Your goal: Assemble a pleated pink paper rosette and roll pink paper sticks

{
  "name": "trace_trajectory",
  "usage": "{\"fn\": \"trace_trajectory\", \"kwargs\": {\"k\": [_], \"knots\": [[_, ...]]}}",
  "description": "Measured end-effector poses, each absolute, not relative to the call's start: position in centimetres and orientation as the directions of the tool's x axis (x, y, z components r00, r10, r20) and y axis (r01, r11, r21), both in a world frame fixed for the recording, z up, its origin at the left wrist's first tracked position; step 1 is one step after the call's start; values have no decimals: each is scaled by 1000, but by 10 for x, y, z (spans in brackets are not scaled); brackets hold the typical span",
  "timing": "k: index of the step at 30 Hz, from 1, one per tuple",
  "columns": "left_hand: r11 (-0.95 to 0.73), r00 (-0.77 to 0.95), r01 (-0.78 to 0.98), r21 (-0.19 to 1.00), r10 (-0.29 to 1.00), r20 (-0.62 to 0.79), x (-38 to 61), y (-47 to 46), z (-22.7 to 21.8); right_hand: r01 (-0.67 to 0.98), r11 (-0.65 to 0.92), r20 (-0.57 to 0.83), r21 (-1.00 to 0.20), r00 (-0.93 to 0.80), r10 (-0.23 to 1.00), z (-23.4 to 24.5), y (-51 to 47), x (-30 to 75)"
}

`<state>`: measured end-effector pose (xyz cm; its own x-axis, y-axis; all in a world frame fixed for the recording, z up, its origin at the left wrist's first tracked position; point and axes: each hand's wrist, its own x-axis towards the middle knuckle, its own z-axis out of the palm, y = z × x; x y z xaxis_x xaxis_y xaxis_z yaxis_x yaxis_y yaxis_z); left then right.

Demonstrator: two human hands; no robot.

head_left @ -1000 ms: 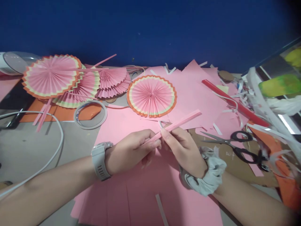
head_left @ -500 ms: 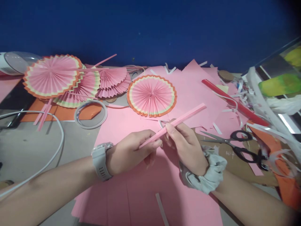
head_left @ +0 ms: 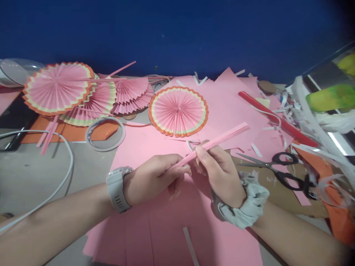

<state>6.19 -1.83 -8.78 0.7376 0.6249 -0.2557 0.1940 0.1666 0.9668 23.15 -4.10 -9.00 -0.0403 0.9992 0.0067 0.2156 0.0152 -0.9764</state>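
Note:
A narrow folded strip of pink paper runs slantwise between my hands, its free end up to the right. Its lower left end lies in my left hand, pinched between thumb and fingers. My right hand grips the strip around its middle, thumb on top. Beneath both hands are large pink paper sheets, with a short white strip on them. Just beyond my hands lies a round pleated paper fan in pink with yellow and orange rims.
More pleated fans are piled at the left, near a roll of tape and a white cable. Black-handled scissors lie right of my right hand on cardboard. A red strip and paper scraps are behind them.
The strip's free end has shifted slightly to the right and spread a little wider. Both hands keep their hold in nearly the same place.

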Motion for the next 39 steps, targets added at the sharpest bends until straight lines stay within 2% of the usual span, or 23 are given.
{"fn": "trace_trajectory", "kwargs": {"k": [14,19,23,28,35,39], "knots": [[134,772,192,972,592,-234,61,-17,-88,264,2,-5,-965,-27,1000,-87,-41,231],[256,720,157,954,632,-288,63,-19,-89,249,-9,-48,-968,-154,987,-87,-39,231],[180,696,166,969,675,-245,61,-21,-91,234,-20,-68,-972,-196,978,-87,-39,231],[150,709,185,971,664,-237,61,-21,-93,212,-29,-90,-977,-282,955,-88,-38,232],[185,734,186,965,627,-261,62,-18,-90,297,44,-28,-954,-233,972,-86,-37,231],[254,725,153,955,628,-283,63,-19,-91,302,14,-16,-953,-99,995,-88,-39,230]]}}
